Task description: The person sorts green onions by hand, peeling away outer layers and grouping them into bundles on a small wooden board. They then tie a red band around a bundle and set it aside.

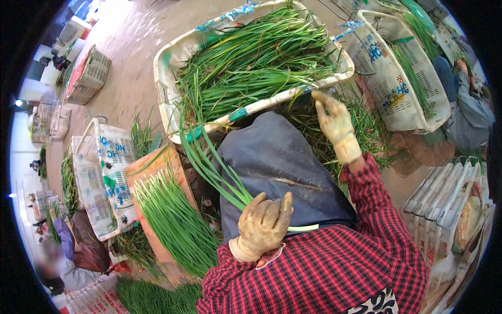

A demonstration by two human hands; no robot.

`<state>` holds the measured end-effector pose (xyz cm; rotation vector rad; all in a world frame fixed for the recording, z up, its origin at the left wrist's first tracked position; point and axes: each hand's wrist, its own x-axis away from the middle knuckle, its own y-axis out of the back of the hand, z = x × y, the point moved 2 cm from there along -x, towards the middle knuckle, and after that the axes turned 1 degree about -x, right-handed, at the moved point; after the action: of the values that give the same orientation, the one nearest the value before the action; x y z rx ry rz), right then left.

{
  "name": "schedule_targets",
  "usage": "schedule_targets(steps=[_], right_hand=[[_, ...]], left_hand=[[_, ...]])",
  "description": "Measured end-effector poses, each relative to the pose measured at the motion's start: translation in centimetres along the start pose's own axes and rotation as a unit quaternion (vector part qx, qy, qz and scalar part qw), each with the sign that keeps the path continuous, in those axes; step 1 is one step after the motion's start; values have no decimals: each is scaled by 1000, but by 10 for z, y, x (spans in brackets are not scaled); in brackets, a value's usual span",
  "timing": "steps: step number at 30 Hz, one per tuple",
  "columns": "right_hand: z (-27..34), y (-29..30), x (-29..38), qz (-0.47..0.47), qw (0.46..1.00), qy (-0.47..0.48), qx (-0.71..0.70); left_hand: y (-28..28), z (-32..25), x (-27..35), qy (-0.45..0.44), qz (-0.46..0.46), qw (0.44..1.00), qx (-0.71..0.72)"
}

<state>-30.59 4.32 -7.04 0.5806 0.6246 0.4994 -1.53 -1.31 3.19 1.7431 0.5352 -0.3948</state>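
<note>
My left hand point(263, 224), in a dirty cream glove, is closed around a few green leafy stalks point(237, 188); their leaves fan up and left, and a pale stem end sticks out on the right. My right hand point(333, 119), gloved too, is beside the near rim of a white plastic crate point(159, 84), fingers bent; whether it pinches anything cannot be told. Long green leaves point(255, 59), like garlic chives, fill that crate. At the left, a neat bundle of cleaned stalks point(176, 219) lies on an orange-brown board point(151, 161), pale ends upward.
White crates stand at the left point(113, 168) and upper right point(392, 86). Loose leaf scraps point(368, 129) lie right of my covered knees. Stacked crates point(439, 223) are at the right. Other people point(470, 114) sit at the right and lower left. More greens point(157, 296) lie at the bottom left.
</note>
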Motion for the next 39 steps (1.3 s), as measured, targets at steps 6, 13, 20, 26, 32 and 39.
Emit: schedule_targets(steps=[6, 13, 20, 26, 32, 39], right_hand=[[-39, -20, -69, 151, 954, -86, 243], [73, 16, 14, 26, 994, 27, -108], [138, 62, 88, 232, 926, -56, -291], [118, 78, 54, 279, 852, -64, -438], [108, 33, 73, 487, 776, -52, -398], [17, 64, 39, 338, 812, -340, -332]], left_hand=[[-9, 3, 5, -3, 0, 998, -63], [-2, 8, 11, 72, -36, 990, -119], [-16, 15, -13, 63, 1, 995, -78], [-10, 14, -11, 92, 18, 994, -59], [-2, 12, -11, 91, 28, 992, -87], [-3, 28, -3, 174, 37, 975, -131]])
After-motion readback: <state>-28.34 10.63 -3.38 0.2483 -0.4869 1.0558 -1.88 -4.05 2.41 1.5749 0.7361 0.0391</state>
